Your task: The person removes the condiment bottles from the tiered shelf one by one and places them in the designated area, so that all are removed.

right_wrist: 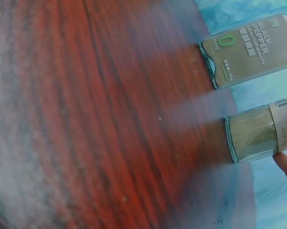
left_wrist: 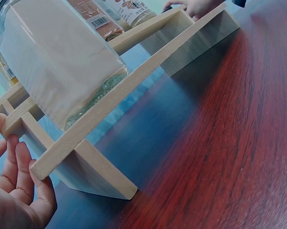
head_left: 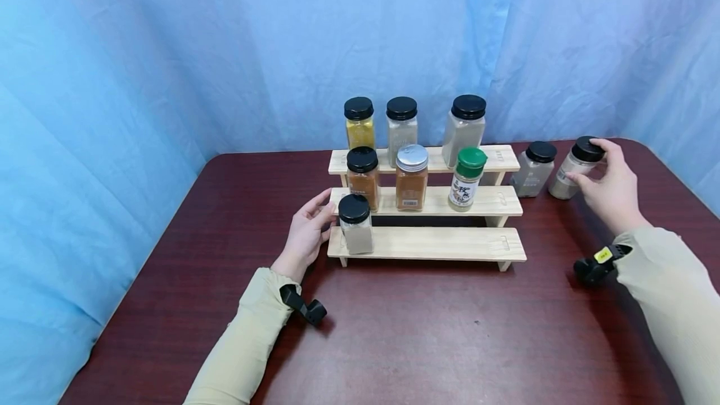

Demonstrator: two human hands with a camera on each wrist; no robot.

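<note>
A three-tier wooden rack (head_left: 433,244) stands on the table, and my left hand (head_left: 306,230) holds its left end, with the thumb and fingers at the ends of the lower shelves in the left wrist view. Close to that hand, a black-lidded jar of pale powder (head_left: 357,233) stands on the bottom tier. My right hand (head_left: 613,186) grips a round spice jar (head_left: 568,174) with a black lid, fingers over the lid and thumb at the label. Left of it stands a square black pepper jar (right_wrist: 250,50), also black-lidded.
On the middle tier are two jars of reddish-brown powder, one silver-lidded (head_left: 412,183), and a green-capped bottle (head_left: 466,183). Several black-lidded jars, one with yellow powder (head_left: 360,130), line the top tier. Blue curtains (head_left: 337,30) hang behind the dark red table (head_left: 427,336).
</note>
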